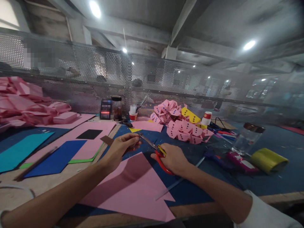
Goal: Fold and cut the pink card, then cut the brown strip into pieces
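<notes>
My right hand [174, 156] is closed around the handles of a pair of scissors [164, 164], red with some yellow. Their blades point up and left toward my left hand [127, 143]. The fingers of that hand are pinched together near the blade tips. A narrow dark brown strip [106, 140] sticks out on the left side of my left hand, and it looks held there. Whatever small end lies between the fingertips is too small to make out. Below both hands lies a large pink sheet [133, 186] with a pointed top corner.
Pink folded pieces with dark dots [171, 112] are heaped at the back. More pink pieces [30, 104] pile up at far left. Blue [59, 160], teal [23, 150] and black [89, 134] sheets lie left. A clear jar [248, 139] and yellow tape roll [269, 160] stand right.
</notes>
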The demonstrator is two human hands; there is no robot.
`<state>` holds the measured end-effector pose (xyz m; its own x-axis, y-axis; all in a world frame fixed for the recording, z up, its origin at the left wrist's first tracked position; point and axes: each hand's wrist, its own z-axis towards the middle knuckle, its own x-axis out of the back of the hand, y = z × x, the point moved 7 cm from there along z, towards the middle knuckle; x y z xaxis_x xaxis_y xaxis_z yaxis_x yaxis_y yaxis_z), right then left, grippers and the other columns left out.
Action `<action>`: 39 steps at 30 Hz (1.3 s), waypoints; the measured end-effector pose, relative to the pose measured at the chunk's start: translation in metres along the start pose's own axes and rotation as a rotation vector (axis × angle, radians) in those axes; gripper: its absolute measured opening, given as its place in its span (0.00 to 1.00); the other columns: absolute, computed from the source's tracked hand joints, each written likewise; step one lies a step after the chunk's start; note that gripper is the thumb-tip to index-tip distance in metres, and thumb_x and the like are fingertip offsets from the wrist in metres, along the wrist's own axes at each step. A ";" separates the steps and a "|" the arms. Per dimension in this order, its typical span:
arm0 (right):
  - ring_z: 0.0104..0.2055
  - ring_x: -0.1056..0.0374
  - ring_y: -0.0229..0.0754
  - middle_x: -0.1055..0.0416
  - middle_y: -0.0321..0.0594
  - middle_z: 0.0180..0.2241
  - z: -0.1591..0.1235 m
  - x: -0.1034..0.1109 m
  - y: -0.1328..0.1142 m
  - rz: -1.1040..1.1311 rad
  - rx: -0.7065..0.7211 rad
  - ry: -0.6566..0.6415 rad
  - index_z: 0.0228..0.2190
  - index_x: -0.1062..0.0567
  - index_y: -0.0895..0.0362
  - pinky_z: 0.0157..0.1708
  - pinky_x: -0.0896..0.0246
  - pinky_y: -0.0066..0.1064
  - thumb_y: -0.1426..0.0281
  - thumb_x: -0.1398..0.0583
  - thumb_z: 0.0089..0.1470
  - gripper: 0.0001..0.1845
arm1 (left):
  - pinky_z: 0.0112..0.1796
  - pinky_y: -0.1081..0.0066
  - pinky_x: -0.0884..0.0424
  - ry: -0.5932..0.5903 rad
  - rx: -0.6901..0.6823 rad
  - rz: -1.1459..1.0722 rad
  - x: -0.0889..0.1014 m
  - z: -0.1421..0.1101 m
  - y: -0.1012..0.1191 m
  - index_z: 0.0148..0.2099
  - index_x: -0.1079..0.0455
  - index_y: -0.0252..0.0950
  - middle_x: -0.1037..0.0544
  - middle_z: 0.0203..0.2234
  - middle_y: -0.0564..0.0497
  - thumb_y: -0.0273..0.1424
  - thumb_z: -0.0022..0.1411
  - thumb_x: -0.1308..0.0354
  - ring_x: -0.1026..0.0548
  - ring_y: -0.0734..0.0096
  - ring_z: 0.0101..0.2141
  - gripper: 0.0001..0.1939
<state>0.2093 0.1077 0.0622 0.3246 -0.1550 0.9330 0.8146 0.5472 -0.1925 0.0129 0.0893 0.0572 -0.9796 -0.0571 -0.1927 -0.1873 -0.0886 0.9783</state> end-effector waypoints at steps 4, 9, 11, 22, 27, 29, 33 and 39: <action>0.32 0.31 0.39 0.27 0.37 0.31 0.000 0.001 -0.001 -0.018 0.004 -0.007 0.30 0.30 0.55 0.26 0.57 0.30 0.47 0.44 0.55 0.23 | 0.35 0.74 0.29 0.018 0.018 0.008 0.000 -0.001 0.000 0.39 0.25 0.36 0.21 0.30 0.51 0.38 0.50 0.31 0.24 0.72 0.32 0.15; 0.33 0.30 0.40 0.27 0.37 0.31 0.000 0.001 -0.002 -0.037 0.009 0.000 0.30 0.30 0.55 0.26 0.56 0.30 0.47 0.44 0.56 0.23 | 0.36 0.75 0.29 0.003 0.007 0.013 -0.001 -0.001 0.001 0.39 0.25 0.36 0.21 0.31 0.51 0.38 0.51 0.32 0.24 0.72 0.32 0.15; 0.33 0.30 0.40 0.26 0.37 0.31 0.000 0.000 -0.001 -0.040 0.004 -0.008 0.30 0.29 0.55 0.26 0.55 0.30 0.48 0.44 0.56 0.23 | 0.36 0.75 0.29 -0.001 0.003 0.021 0.000 0.000 0.000 0.39 0.25 0.36 0.21 0.31 0.51 0.39 0.51 0.32 0.24 0.72 0.32 0.15; 0.32 0.30 0.40 0.26 0.38 0.31 0.001 -0.006 0.001 -0.049 0.014 -0.008 0.30 0.29 0.55 0.27 0.54 0.30 0.48 0.46 0.57 0.23 | 0.35 0.77 0.30 0.003 0.028 0.014 -0.001 -0.001 0.000 0.38 0.25 0.36 0.21 0.30 0.51 0.38 0.51 0.32 0.25 0.74 0.32 0.14; 0.33 0.30 0.40 0.26 0.38 0.31 0.002 -0.005 0.002 -0.053 -0.018 -0.020 0.30 0.29 0.55 0.27 0.54 0.30 0.47 0.45 0.56 0.23 | 0.35 0.76 0.30 0.001 0.023 0.021 0.001 0.001 -0.001 0.37 0.25 0.36 0.21 0.30 0.51 0.38 0.50 0.32 0.25 0.73 0.31 0.14; 0.33 0.30 0.40 0.27 0.37 0.31 0.001 -0.003 0.002 -0.052 -0.029 -0.007 0.31 0.30 0.55 0.26 0.55 0.30 0.46 0.46 0.56 0.24 | 0.35 0.76 0.30 0.004 0.024 0.017 0.001 0.001 -0.001 0.36 0.25 0.37 0.21 0.30 0.52 0.38 0.50 0.32 0.25 0.74 0.31 0.13; 0.34 0.30 0.40 0.28 0.36 0.34 0.000 -0.002 0.000 -0.059 0.005 0.038 0.34 0.31 0.54 0.26 0.55 0.30 0.46 0.46 0.56 0.24 | 0.35 0.77 0.30 0.004 0.024 0.013 0.001 0.001 -0.001 0.35 0.26 0.36 0.21 0.30 0.52 0.39 0.51 0.32 0.25 0.75 0.31 0.13; 0.33 0.31 0.40 0.30 0.36 0.34 -0.001 -0.005 0.000 -0.070 0.032 0.054 0.33 0.31 0.54 0.26 0.56 0.30 0.44 0.46 0.55 0.25 | 0.33 0.78 0.32 0.005 0.011 0.019 0.000 0.001 0.001 0.35 0.26 0.36 0.22 0.30 0.52 0.38 0.52 0.33 0.27 0.75 0.30 0.12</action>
<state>0.2082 0.1078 0.0577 0.2933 -0.2379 0.9260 0.8209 0.5591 -0.1164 0.0124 0.0898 0.0583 -0.9826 -0.0642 -0.1741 -0.1691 -0.0769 0.9826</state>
